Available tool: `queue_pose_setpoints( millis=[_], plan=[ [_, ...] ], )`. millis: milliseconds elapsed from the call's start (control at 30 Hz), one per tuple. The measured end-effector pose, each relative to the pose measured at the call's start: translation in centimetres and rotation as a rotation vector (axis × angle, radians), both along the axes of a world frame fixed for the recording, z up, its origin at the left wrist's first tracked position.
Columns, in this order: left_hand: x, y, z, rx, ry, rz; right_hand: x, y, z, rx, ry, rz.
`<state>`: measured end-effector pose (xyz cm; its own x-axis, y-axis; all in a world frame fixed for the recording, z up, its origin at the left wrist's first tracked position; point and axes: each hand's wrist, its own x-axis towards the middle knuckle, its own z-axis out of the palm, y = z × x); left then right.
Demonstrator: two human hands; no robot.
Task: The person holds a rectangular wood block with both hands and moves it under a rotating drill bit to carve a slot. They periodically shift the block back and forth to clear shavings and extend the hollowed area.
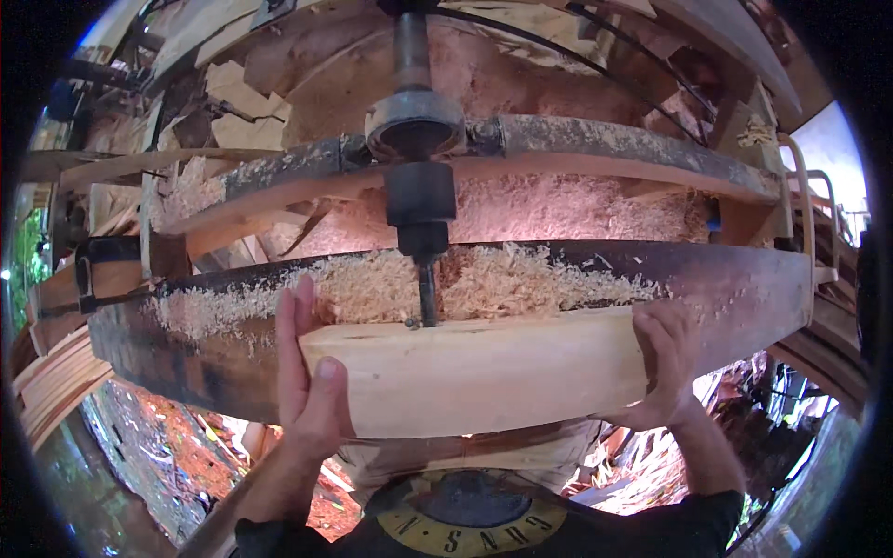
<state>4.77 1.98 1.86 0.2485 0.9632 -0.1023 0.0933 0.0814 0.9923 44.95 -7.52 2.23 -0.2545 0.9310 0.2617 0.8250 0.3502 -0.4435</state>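
Note:
A pale wooden block (474,372) lies on the dark machine table (744,288), its top edge under a vertical drill bit (427,296). My left hand (307,381) presses flat against the block's left end, fingers pointing up. My right hand (665,363) grips the block's right end, fingers wrapped over its top corner. The bit hangs from a dark chuck (421,206) and meets the block's top face near its back edge. Wood shavings (502,279) are piled on the table behind the block.
A curved metal rail (577,139) dusted with sawdust runs across behind the chuck. Wooden planks and offcuts (233,93) are stacked at the back left. More boards (56,381) lie at the left. Reddish ground with scraps (167,446) shows below.

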Motion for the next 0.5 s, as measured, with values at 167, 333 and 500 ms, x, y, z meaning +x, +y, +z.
queue_pose_setpoints(
  millis=[167, 333, 500],
  plan=[
    [-5.2, 1.3, 0.4, -0.019, -0.033, 0.026, -3.7, 1.5, 0.1, -0.040, 0.042, 0.011],
    [-7.7, 1.7, 1.3, -0.032, 0.022, 0.083, -6.5, 1.9, -0.1, -0.045, 0.077, 0.011],
    [-10.2, 2.2, 2.2, 0.008, -0.010, 0.120, -9.4, 2.8, 0.0, -0.029, 0.124, 0.033]
  ],
)
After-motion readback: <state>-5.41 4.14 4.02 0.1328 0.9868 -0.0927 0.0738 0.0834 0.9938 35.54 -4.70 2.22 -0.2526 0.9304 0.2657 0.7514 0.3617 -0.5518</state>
